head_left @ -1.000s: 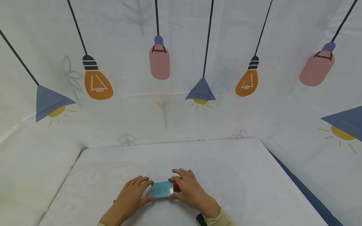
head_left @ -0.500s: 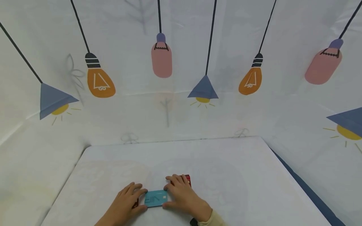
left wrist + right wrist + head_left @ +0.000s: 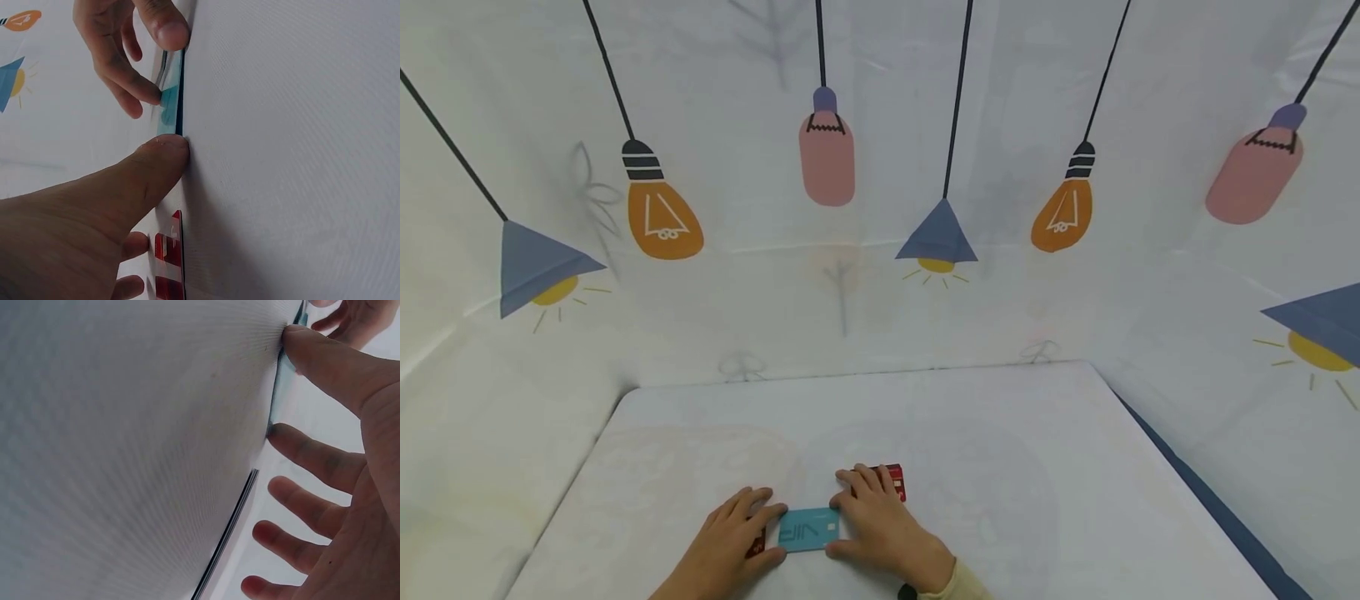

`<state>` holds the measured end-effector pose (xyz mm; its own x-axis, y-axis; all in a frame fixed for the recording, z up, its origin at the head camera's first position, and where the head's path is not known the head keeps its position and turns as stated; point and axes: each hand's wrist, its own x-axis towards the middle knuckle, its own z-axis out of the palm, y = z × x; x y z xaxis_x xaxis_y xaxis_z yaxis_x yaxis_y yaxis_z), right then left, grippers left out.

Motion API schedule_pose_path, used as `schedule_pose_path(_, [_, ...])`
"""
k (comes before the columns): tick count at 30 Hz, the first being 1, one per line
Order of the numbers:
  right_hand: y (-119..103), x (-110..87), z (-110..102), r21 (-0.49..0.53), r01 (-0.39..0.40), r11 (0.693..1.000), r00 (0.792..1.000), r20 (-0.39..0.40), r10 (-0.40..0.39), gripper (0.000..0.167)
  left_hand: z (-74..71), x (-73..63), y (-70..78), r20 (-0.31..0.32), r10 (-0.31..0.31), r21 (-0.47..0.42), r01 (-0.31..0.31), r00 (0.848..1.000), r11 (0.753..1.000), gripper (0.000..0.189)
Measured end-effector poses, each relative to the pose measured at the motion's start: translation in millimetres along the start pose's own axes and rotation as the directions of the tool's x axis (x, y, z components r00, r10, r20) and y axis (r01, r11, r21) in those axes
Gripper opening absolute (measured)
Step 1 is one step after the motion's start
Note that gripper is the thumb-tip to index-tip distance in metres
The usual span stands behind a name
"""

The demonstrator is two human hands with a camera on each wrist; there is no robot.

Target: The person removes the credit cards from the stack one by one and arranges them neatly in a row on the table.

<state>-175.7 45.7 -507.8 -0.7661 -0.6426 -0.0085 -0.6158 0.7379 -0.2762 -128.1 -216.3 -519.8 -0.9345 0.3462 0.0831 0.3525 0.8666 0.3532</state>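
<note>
Left hand (image 3: 724, 533) and right hand (image 3: 880, 518) flank a teal card (image 3: 808, 531) — each pinching one end.

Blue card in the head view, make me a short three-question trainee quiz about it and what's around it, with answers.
1. True or false: only one hand touches the blue card.
2. What colour is the half-hidden card by the right hand? A green, B red, C yellow.
3. Which hand is nearer the blue card's pale square?

Key: 1 False, both do, the left hand included. 2 B. 3 The right hand.
</note>
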Motion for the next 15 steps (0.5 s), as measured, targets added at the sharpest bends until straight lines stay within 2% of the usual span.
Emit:
schedule_pose_path(7, [1.2, 2.8, 4.2, 0.015, -0.012, 1.0, 1.0, 0.011, 0.011, 0.049, -0.1, 0.6, 0.5, 0.033, -0.03, -0.028, 0.031, 0.999, 0.999, 0.062])
schedule_pose_path(15, [1.9, 3.4, 2.9, -0.002, 0.003, 1.0, 1.0, -0.01, -0.003, 0.049, -2.0, 1.7, 2.7, 0.029, -0.049, -0.025, 0.05, 0.998, 0.998, 0.062])
